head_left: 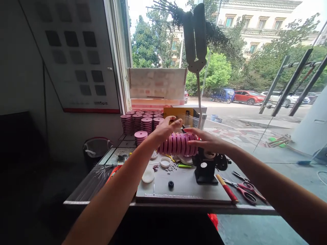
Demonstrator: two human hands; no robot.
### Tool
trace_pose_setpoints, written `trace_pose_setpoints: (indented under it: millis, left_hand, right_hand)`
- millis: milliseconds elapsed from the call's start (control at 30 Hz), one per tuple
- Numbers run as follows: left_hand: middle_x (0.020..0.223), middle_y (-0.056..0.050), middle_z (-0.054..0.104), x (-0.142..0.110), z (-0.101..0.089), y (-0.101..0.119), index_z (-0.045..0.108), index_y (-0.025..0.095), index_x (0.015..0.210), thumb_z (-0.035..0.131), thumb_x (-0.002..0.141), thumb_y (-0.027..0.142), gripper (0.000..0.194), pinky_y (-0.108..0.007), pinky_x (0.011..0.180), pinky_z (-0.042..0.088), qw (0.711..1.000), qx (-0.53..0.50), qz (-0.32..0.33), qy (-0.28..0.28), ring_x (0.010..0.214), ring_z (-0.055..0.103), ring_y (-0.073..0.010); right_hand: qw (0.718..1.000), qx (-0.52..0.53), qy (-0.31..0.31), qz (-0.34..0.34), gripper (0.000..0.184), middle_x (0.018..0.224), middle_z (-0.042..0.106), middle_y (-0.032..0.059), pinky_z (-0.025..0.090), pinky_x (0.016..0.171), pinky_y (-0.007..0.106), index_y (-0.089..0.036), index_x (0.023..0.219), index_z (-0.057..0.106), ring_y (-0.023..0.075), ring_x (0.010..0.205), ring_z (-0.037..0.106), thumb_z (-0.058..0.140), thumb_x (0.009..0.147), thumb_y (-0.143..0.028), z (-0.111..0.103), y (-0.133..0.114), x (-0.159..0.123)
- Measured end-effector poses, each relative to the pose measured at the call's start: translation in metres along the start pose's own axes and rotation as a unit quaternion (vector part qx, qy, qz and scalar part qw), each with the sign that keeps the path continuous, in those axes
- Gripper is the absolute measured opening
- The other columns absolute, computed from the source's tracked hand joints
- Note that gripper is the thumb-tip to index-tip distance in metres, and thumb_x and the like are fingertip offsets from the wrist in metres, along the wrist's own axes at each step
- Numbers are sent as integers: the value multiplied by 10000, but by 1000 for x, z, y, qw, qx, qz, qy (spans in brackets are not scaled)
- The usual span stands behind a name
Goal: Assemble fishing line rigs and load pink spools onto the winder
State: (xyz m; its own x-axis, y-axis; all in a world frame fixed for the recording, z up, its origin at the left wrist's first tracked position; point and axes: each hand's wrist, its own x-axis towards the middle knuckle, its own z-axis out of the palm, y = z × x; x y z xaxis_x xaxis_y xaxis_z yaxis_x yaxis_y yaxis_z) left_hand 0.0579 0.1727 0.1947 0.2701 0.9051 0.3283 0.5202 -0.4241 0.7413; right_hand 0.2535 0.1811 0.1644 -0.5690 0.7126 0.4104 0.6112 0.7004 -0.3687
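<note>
A row of pink spools [176,144] lies on its side above the middle of the board, its right end close to a black hand-cranked device [206,168]; I cannot tell whether it is joined to it. My right hand [208,141] grips the right end, fingers over the top and thumb along the front. Over the left end reaches my left hand [166,130], its fingers stretched out; any contact with the spools is hidden by the hand itself. Upright stacks of similar pink spools [141,135] stand behind my left forearm.
On the board [184,190] are a black round cap [171,184], a white dish [148,176], a white ring-shaped lid [165,162] and small scattered beads [171,169]. Pink-handled scissors [245,190] and a red-and-wood stick [227,190] lie right. A lamp [196,41] rises behind.
</note>
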Motion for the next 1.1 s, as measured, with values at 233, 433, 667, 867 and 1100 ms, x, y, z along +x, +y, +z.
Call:
trace_pose_setpoints:
  millis: [233,433,667,867,1100]
  left_hand:
    - [1384,-67,327,-18,-16,4,416,211,1215,199,781,677,673,-370,860,418,945,-311,-63,85,1214,363,-278]
    - [1339,-74,401,-30,-33,-28,362,253,1250,62,895,462,510,-317,743,457,986,-74,-69,129,1137,462,-206]
    - [708,-51,633,-101,37,-82,610,231,816,579,691,256,131,-397,692,439,978,190,-82,-19,741,606,-264]
    - [786,-122,650,-115,80,-86,606,166,780,579,659,120,132,-432,694,431,971,183,-84,-132,785,612,-298]
    - [655,13,547,-90,-21,-103,516,181,832,445,802,318,157,-223,528,406,995,-11,-86,-40,582,519,-119]
  right_hand:
    - [987,-121,-107,-4,619,1003,618,99,474,718,324,-167,1139,492,273,880,593,651,673,-542,30,-64,80]
    - [974,-193,-117,30,457,815,625,76,400,540,274,-181,919,531,253,715,598,613,684,-564,45,-73,82]
    - [972,-202,-112,33,447,833,612,56,361,531,259,-198,884,508,221,710,581,607,682,-584,44,-70,78]
    - [971,-216,-102,16,464,815,611,60,340,526,264,-191,930,499,232,707,577,611,683,-568,48,-71,75]
    - [969,-231,-84,12,458,767,620,54,326,510,259,-192,937,510,242,694,592,626,667,-543,56,-67,75]
